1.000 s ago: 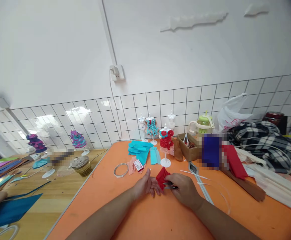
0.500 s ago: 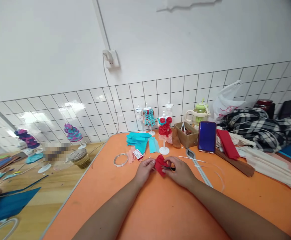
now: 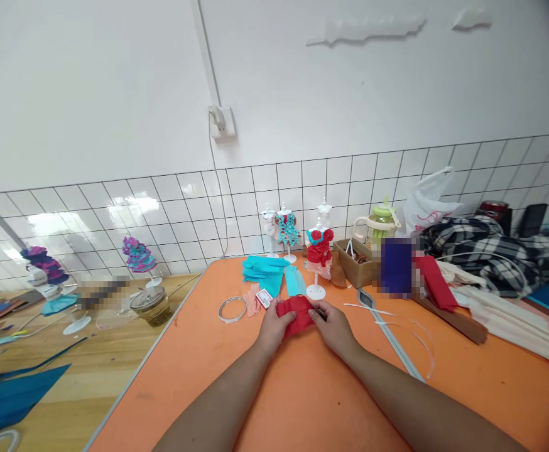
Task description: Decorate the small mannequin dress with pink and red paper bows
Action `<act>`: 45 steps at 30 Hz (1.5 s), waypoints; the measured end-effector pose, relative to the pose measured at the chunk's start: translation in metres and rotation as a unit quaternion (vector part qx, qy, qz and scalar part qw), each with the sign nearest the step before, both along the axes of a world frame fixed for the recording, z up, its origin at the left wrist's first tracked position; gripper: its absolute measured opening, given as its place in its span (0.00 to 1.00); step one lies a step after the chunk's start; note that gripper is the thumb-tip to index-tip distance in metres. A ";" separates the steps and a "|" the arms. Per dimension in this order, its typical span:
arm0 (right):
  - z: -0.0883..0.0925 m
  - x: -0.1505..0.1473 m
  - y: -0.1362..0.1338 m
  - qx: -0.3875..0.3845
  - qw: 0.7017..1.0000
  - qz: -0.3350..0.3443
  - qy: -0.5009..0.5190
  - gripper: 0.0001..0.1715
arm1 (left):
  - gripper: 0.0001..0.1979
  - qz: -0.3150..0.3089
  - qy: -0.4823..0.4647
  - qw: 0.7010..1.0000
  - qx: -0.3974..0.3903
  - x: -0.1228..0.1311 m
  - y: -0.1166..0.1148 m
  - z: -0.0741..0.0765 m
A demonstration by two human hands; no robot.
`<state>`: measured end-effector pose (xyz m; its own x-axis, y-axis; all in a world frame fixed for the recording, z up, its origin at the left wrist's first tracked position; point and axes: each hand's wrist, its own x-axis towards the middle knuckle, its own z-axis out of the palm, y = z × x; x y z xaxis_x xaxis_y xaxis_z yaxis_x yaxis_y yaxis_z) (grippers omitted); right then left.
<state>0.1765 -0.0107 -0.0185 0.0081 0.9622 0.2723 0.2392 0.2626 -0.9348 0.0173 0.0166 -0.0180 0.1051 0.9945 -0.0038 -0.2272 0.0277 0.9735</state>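
Opened out wider now

Over the orange tabletop (image 3: 298, 408), before the red-dressed mannequin (image 3: 319, 254), left hand (image 3: 273, 331) and right hand (image 3: 337, 329) fingers pinch the red cloth (image 3: 298, 315), flatter than half a second ago; the right's dark tool (image 3: 320, 314) seems idle, suggesting handwork.

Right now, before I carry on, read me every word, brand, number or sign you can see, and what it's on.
Nothing can be read for certain.
Small white packet with red trim: print too small to read.
White plastic bag: pink marking, too blurred to read.
Red piece held in front: no lettering visible.
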 end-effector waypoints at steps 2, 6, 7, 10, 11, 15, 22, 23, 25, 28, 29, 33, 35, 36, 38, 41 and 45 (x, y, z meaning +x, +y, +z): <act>0.000 0.005 0.000 0.012 1.000 -0.005 -0.029 0.16 | 0.18 -0.006 0.009 1.000 -0.003 -0.001 0.002 -0.003; 0.003 0.014 0.005 0.027 0.997 -0.047 -0.046 0.15 | 0.22 -0.067 -0.058 0.996 -0.027 -0.004 0.005 -0.002; 0.004 0.016 0.006 0.031 0.997 -0.060 -0.048 0.15 | 0.23 -0.075 -0.071 0.994 -0.033 -0.005 0.005 -0.001; 0.007 0.021 0.007 0.045 0.994 -0.093 -0.048 0.16 | 0.25 -0.087 -0.071 0.992 -0.047 -0.006 0.005 0.002; 0.009 0.023 0.007 0.050 0.993 -0.100 -0.046 0.17 | 0.25 -0.086 -0.068 0.993 -0.050 -0.006 0.006 0.002; 0.016 0.027 0.001 0.068 0.990 -0.113 -0.046 0.19 | 0.22 -0.061 -0.073 0.994 -0.057 -0.005 0.006 -0.001; 0.011 0.030 0.004 0.040 0.994 -0.089 -0.040 0.20 | 0.17 -0.080 -0.054 0.993 -0.069 -0.005 0.000 0.007; 0.009 0.033 0.007 0.035 0.995 -0.089 -0.029 0.20 | 0.18 -0.090 -0.039 0.992 -0.080 -0.008 -0.001 0.010; 0.005 0.038 0.013 0.022 0.996 -0.084 -0.016 0.20 | 0.17 -0.117 -0.012 0.987 -0.108 -0.018 -0.003 0.017; 0.000 0.042 0.019 0.000 0.997 -0.067 -0.032 0.19 | 0.15 -0.187 0.034 0.968 -0.162 -0.038 -0.006 0.027; 0.000 0.042 0.019 -0.006 0.997 -0.059 -0.042 0.19 | 0.15 -0.226 0.055 0.956 -0.177 -0.045 -0.007 0.030; -0.001 0.036 0.018 -0.011 0.998 -0.024 -0.064 0.17 | 0.16 -0.331 0.105 0.921 -0.177 -0.057 -0.008 0.034; 0.000 0.036 0.018 -0.013 0.997 -0.014 -0.077 0.18 | 0.13 -0.328 0.115 0.921 -0.178 -0.057 -0.006 0.034; 0.002 0.037 0.018 -0.009 0.996 -0.022 -0.087 0.18 | 0.12 -0.310 0.111 0.927 -0.181 -0.056 -0.005 0.033; 0.006 0.039 0.018 0.010 0.993 -0.060 -0.102 0.19 | 0.13 -0.253 0.082 0.946 -0.186 -0.055 -0.002 0.034; 0.016 0.040 0.010 -0.025 0.994 -0.057 -0.093 0.17 | 0.15 -0.184 0.022 0.964 -0.190 -0.055 0.001 0.038; 0.026 0.028 -0.014 -0.283 0.941 0.184 0.021 0.21 | 0.16 -0.185 -0.027 0.967 -0.173 -0.057 0.002 0.040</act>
